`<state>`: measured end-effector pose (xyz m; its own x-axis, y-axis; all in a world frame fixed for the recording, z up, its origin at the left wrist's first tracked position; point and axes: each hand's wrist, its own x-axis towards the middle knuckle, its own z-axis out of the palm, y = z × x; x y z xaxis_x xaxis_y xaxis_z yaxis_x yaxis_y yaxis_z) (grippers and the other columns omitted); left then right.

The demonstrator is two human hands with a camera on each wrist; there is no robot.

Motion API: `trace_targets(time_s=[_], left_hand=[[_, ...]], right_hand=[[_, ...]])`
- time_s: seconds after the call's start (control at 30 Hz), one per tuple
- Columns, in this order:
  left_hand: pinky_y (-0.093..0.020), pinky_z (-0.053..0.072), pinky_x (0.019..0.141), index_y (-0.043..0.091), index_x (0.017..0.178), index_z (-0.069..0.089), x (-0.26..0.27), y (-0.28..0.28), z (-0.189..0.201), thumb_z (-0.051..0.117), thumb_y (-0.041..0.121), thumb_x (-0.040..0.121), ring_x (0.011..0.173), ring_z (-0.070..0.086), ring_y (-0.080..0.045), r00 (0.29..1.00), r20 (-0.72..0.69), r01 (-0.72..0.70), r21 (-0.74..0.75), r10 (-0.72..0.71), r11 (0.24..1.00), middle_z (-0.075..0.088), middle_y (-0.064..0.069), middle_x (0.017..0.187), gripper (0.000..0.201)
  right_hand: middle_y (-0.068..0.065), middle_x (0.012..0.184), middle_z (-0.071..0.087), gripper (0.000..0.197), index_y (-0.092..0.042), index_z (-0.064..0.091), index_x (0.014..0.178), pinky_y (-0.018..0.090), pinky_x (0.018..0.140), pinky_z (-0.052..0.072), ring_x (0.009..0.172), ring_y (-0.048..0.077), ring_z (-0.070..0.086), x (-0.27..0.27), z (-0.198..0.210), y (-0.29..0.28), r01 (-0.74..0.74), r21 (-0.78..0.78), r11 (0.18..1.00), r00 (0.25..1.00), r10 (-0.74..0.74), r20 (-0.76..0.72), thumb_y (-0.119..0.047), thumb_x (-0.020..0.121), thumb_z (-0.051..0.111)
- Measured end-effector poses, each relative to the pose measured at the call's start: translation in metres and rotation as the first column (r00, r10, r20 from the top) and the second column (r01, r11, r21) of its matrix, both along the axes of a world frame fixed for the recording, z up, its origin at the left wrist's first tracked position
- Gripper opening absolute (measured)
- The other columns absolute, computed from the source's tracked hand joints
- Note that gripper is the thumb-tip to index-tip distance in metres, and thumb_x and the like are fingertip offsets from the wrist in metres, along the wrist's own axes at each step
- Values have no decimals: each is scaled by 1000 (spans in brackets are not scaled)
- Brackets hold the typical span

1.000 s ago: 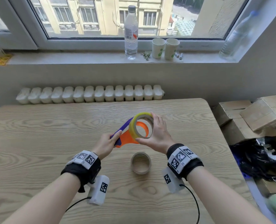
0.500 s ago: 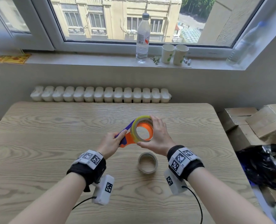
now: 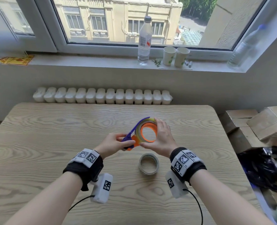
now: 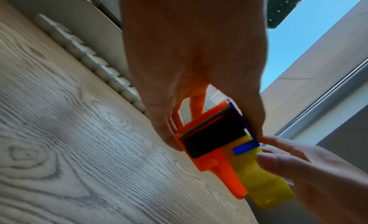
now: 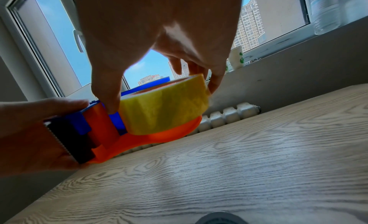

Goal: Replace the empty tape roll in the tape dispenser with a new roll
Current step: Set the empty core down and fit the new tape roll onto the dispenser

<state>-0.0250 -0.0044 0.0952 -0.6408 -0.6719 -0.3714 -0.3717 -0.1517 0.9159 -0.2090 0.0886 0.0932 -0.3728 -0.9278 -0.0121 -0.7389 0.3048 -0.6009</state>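
Above the wooden table (image 3: 53,143) my left hand (image 3: 113,143) grips the cutter end of an orange and blue tape dispenser (image 3: 131,137), with the fingers curled round it (image 4: 211,139). A new yellowish tape roll (image 3: 138,132) sits around the dispenser's orange hub (image 5: 165,111). My right hand (image 3: 160,137) holds that roll by its rim, thumb on the near side, fingers over the far side. The empty cardboard tape core (image 3: 148,164) lies flat on the table just below both hands.
A water bottle (image 3: 144,41) and two paper cups (image 3: 176,56) stand on the windowsill. A white radiator (image 3: 102,96) runs behind the table. Cardboard boxes (image 3: 256,122) and a black bag (image 3: 264,166) sit off the table's right edge.
The right hand has pushed the yellow roll down onto the dispenser's orange hub; it was tilted and partly off before. The left hand has closed further over the dispenser's blue end.
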Motion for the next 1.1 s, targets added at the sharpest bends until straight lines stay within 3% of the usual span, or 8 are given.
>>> trace_targets(time_s=[0.07,0.17,0.3,0.43,0.57,0.73,0.93,1.1], left_hand=[[-16,50,62,10,110,68,2,-2,-2,71,6,81,67,64,-13,1000,0,16,52,-16,999,72,-10,79,29],[-20,56,72,6,117,63,4,-2,-2,67,2,84,77,66,-21,998,-36,-39,153,45,987,70,-18,93,33],[-19,58,65,6,109,61,1,-2,1,72,6,80,78,64,-21,980,-95,-144,282,177,949,68,-15,93,32],[-20,50,62,13,92,64,-4,-1,8,59,14,91,74,61,-15,962,-99,-213,301,253,930,65,-7,87,6],[-24,46,65,17,85,66,-8,-2,8,56,18,93,73,57,-15,944,-56,-293,316,326,902,63,-7,86,13],[-25,42,62,19,87,65,-9,-7,4,54,24,93,67,49,-14,905,51,-415,334,423,846,59,-1,78,13],[-26,41,59,19,85,61,-6,-13,6,53,35,92,68,51,-18,894,128,-446,346,430,825,57,-7,84,19],[-26,40,61,16,102,60,-6,-17,3,54,47,90,70,52,-18,905,128,-423,369,405,828,62,-7,89,34]], right_hand=[[6,141,36,109,-14,23,145,33,111,26,132,21,31,0,1,2,4,6,1000,1000,-4,11,-49,58,80],[7,139,35,112,-14,22,146,32,112,29,131,20,33,-1,1,2,27,29,999,996,-30,82,-49,57,81],[7,134,35,110,-16,23,144,30,109,33,128,19,38,-1,0,1,46,45,998,988,-52,143,-49,56,81],[6,131,37,101,-19,29,139,33,105,38,123,19,42,-1,0,-1,63,113,992,981,-83,176,-55,59,78],[3,130,40,98,-19,34,135,32,102,39,119,16,43,-2,-5,0,41,178,983,967,-84,242,-59,57,78],[1,129,42,103,-22,35,134,30,103,37,121,15,43,-10,-10,5,-98,214,972,941,21,337,-40,48,89],[-4,108,51,74,-15,42,117,18,81,43,101,12,52,-14,-1,10,-152,206,967,881,38,471,-12,58,86],[2,113,58,37,-24,62,89,39,98,47,106,19,56,-13,-1,10,-161,232,959,871,27,491,-26,61,86]])
